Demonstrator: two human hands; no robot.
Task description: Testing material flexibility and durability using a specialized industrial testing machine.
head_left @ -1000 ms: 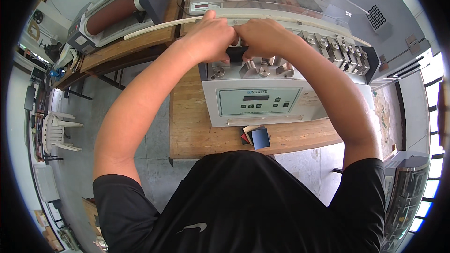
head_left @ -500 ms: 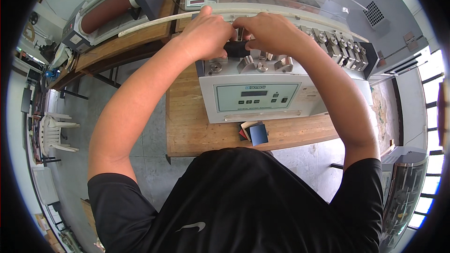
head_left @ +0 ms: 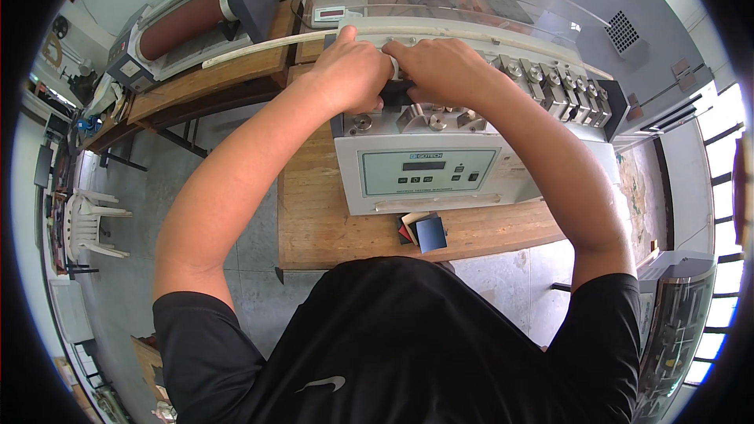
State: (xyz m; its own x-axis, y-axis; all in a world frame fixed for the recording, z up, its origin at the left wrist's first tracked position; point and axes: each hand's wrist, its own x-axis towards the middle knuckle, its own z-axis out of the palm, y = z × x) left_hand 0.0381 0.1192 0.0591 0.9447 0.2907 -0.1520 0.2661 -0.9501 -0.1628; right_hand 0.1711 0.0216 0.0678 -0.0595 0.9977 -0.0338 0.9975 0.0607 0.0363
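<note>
Head view: the black piece [head_left: 398,93] lies crosswise between left hand [head_left: 355,74] and right hand [head_left: 446,71], equally near, each pinching one side.

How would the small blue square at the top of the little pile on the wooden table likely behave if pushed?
The blue square looks thin, so it is probably light. Lying flat, it would likely slide rather than roll or tip. It overlaps other pieces, so a push might shift those too.
</note>
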